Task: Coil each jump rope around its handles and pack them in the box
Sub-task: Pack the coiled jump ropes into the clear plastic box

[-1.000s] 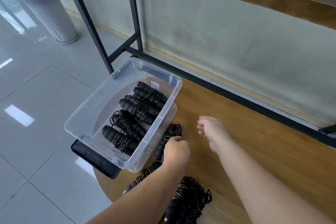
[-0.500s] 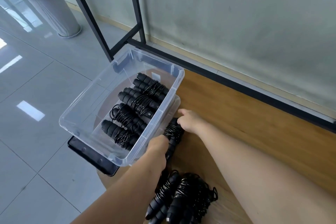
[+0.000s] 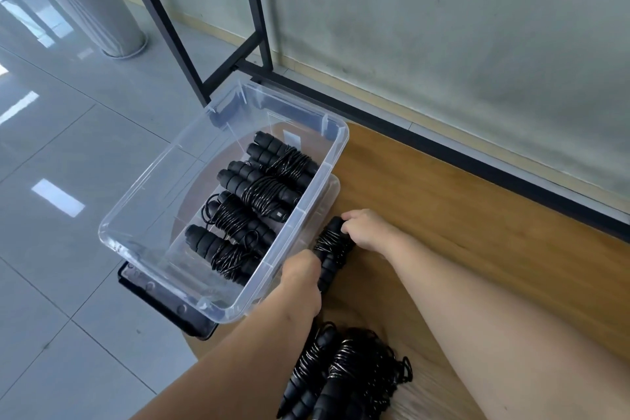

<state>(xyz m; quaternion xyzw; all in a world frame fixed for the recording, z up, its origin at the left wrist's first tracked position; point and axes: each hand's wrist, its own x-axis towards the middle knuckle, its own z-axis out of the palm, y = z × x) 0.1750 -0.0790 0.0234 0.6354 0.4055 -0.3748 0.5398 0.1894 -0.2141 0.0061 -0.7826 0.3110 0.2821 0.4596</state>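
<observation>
The coiled jump rope (image 3: 332,249) is lying on the counter (image 3: 460,215), touching the box (image 3: 218,309) wall at the box's 4 o'clock. The left hand (image 3: 301,278) is gripping its near end; the right hand (image 3: 370,230) is curling round its far end. Loose turns could be slipping off if lifted unevenly. Compared with half a second earlier, the right hand is gripping more fully.
</observation>
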